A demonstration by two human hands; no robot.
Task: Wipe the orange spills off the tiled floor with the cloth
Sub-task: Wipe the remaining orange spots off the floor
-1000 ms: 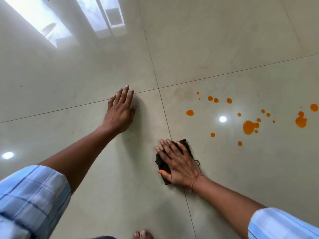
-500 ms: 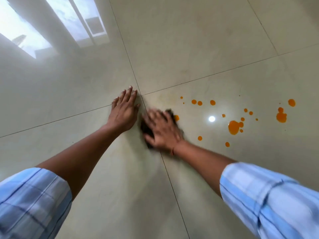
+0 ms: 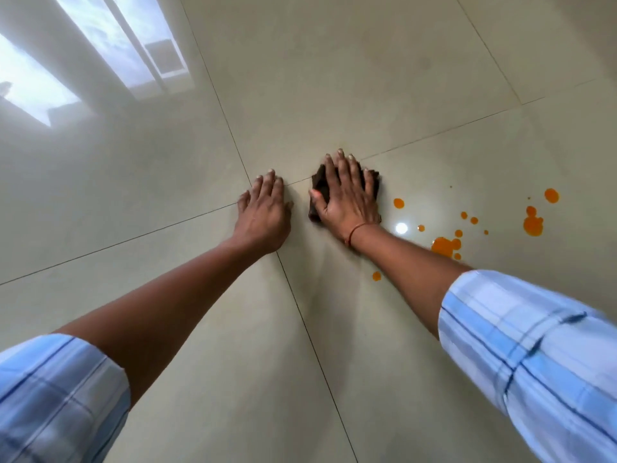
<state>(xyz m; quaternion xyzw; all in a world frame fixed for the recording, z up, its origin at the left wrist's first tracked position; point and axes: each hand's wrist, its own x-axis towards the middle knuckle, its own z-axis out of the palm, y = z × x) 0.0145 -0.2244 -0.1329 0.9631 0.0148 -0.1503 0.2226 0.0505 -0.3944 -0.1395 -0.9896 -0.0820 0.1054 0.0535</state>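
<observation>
Floor (image 3: 334,78): glossy beige tiles, grout lines crossing beneath the hands. Left hand (image 3: 263,215): flat on the floor, fingers straight and close together, holding nothing. Right hand (image 3: 347,198): fingers straight and slightly spread, pressing the dark cloth (image 3: 320,182) flat against the floor. Spills (image 3: 442,246): orange drops scattered right of the cloth, the nearest just beside it.

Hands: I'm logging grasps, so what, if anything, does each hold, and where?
Neither grips anything. The right hand presses flat on top of the dark cloth, fingers straight; the left hand rests flat on the tiled floor.
</observation>
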